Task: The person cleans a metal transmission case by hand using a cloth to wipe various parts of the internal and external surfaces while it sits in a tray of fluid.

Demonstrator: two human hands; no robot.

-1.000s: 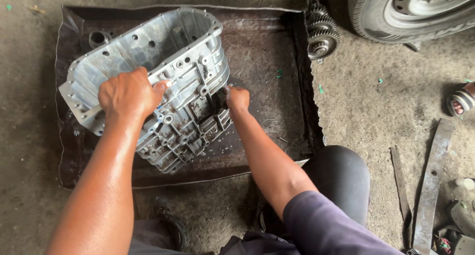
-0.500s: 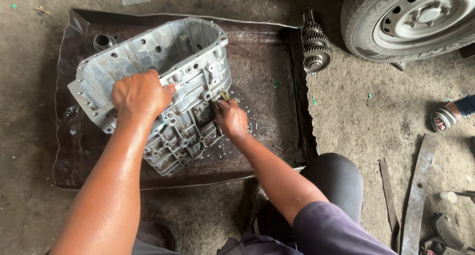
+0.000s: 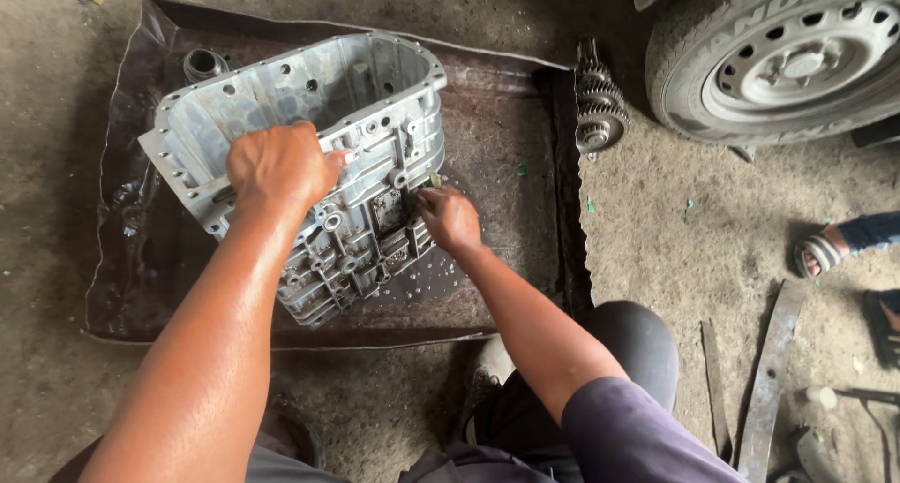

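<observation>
Dusty concrete floor (image 3: 656, 211), dark oily mat (image 3: 506, 127), car wheel (image 3: 797, 61), flat daylight

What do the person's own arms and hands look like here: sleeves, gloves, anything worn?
Both hands, the left hand and the right hand, are bare: no gloves, rings or watch visible. Forearms are bare and look shiny. A dark purplish short sleeve shows on the right upper arm.

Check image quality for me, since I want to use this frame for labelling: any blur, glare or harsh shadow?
Head view: sharp, even daylight; mild sheen on the grey cast-metal housing and left forearm; soft shadow beneath the right hand; black car tyre cropped at the edge.
</observation>
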